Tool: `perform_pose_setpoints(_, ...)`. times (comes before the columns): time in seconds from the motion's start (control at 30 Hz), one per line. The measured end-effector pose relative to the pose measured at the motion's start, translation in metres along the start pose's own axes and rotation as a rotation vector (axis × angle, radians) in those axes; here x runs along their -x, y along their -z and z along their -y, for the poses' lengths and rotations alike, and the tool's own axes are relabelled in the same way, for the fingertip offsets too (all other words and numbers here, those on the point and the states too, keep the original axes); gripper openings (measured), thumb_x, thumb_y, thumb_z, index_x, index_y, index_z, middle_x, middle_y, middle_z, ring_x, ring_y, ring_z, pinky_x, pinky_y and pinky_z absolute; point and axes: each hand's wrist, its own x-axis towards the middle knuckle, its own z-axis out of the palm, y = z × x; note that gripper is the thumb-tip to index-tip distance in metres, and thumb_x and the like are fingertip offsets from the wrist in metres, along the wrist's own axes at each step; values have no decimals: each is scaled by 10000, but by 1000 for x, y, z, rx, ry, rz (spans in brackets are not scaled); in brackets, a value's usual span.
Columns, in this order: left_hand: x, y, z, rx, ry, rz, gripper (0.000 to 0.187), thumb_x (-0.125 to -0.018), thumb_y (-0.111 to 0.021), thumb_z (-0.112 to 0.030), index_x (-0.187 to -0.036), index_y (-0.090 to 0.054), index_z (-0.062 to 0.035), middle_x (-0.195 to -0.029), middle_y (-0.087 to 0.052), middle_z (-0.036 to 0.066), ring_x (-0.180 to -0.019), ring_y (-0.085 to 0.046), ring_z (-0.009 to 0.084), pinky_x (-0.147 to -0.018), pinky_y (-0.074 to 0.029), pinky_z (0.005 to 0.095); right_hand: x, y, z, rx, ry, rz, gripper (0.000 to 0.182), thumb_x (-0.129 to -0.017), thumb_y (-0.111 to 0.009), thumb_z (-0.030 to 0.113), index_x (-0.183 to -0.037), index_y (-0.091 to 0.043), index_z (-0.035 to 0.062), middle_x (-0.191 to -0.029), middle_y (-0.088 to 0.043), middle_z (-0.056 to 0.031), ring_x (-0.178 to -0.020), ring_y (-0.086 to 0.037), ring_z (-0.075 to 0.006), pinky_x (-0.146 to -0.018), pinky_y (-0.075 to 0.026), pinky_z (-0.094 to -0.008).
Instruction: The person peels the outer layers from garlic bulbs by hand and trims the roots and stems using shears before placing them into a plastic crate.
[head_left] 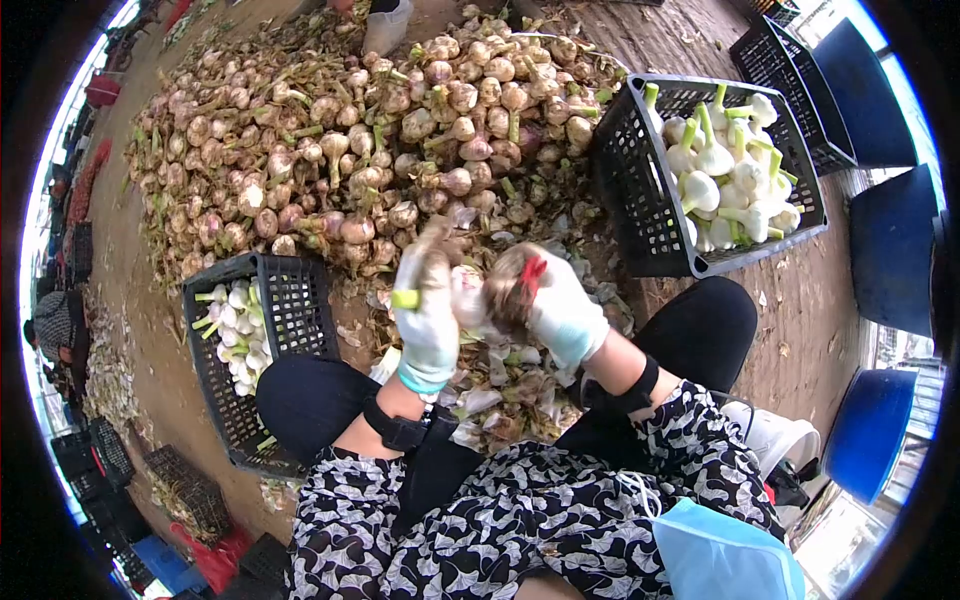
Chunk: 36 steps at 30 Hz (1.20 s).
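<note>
My left hand (427, 305), in a white glove with dirty fingers, is closed round a garlic bulb; its green stem (405, 299) sticks out at the left. The bulb (468, 296) shows pale and blurred between my two hands. On its right, my right hand (550, 300) wears a similar glove with something red (533, 272) at the fingers. Its fingers are curled and smeared by motion, and what they hold, if anything, I cannot make out. Beyond both hands lies a large heap of unpeeled garlic (330, 150).
A black crate (655, 255) of white garlic stands at the right, and a smaller-looking crate (300, 315) of garlic at the left. Loose skins (510, 390) lie between my knees. Blue tubs (870, 430) line the right side. Another person's foot (386, 28) is at the top.
</note>
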Motion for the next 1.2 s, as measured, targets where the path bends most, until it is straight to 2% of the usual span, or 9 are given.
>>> perform_pose_setpoints(0.13,-1,3,-7,-64,-110,55,385,-962,-426,-229,-1237,-486,33,-1240,-523,109,-1021,-562,170,-821,-490,284,-15,27,-22,-104,-229,-51,139,-905,-544,154,-837,-568,36,-696,-603,-29,-669,-568,-135,-639,-471,-266)
perform_pose_setpoints(0.17,-3,12,4,-284,-268,50,409,-951,-430,-268,-1199,-512,47,-1216,-541,138,-1041,-568,227,-872,-466,324,-19,37,-38,621,141,-7,181,-868,-590,225,-863,-598,45,-656,-606,-73,-600,-566,-219,-601,-460,-292)
perform_pose_setpoints(0.3,-8,8,-20,-521,-500,139,447,-924,-476,-332,-1204,-543,11,-798,-510,109,-720,-507,247,-690,-409,361,1,6,7,362,584,-95,357,-715,-707,289,-950,-612,37,-875,-567,-155,-791,-573,-306,-704,-463,-358)
perform_pose_setpoints(0.47,-7,12,-25,-837,-748,257,535,-924,-401,-435,-1218,-551,-14,-805,-513,98,-697,-478,252,-676,-379,378,3,-1,6,558,406,-164,141,-791,-597,130,-857,-580,6,-738,-583,-211,-702,-569,-404,-611,-452,-419)
perform_pose_setpoints(0.57,-7,13,-28,-648,-718,115,556,-906,-397,-432,-1210,-552,7,-855,-509,124,-745,-468,265,-689,-375,382,-13,36,-10,655,43,-177,186,-849,-579,129,-946,-597,-29,-708,-601,-130,-671,-528,-120,-617,-454,-293)
perform_pose_setpoints(0.67,-11,15,-33,-718,-698,100,532,-905,-381,-414,-1159,-587,5,-832,-520,118,-721,-467,261,-669,-363,379,-11,36,-17,409,41,17,254,-882,-594,203,-967,-602,-36,-753,-607,-44,-711,-528,-91,-645,-460,-275)
perform_pose_setpoints(0.83,-12,9,-32,-834,-827,122,522,-910,-381,-436,-1130,-610,-23,-720,-496,69,-644,-465,252,-625,-347,379,29,-9,33,655,427,-108,392,-713,-731,296,-901,-547,6,-829,-574,-181,-768,-577,-369,-657,-474,-386)
perform_pose_setpoints(1.0,-18,12,-28,-963,-1030,179,505,-893,-433,-446,-1160,-604,-53,-658,-445,51,-597,-456,235,-582,-339,366,37,-17,32,927,539,-145,244,-701,-659,137,-854,-517,10,-790,-545,-183,-741,-564,-378,-629,-464,-431)
perform_pose_setpoints(1.2,-5,11,-23,-463,-518,189,471,-894,-478,-399,-1137,-604,-15,-630,-448,61,-572,-448,221,-543,-357,339,-5,41,-5,977,211,-353,136,-721,-587,123,-815,-587,24,-753,-595,-203,-731,-587,-395,-654,-473,-432)
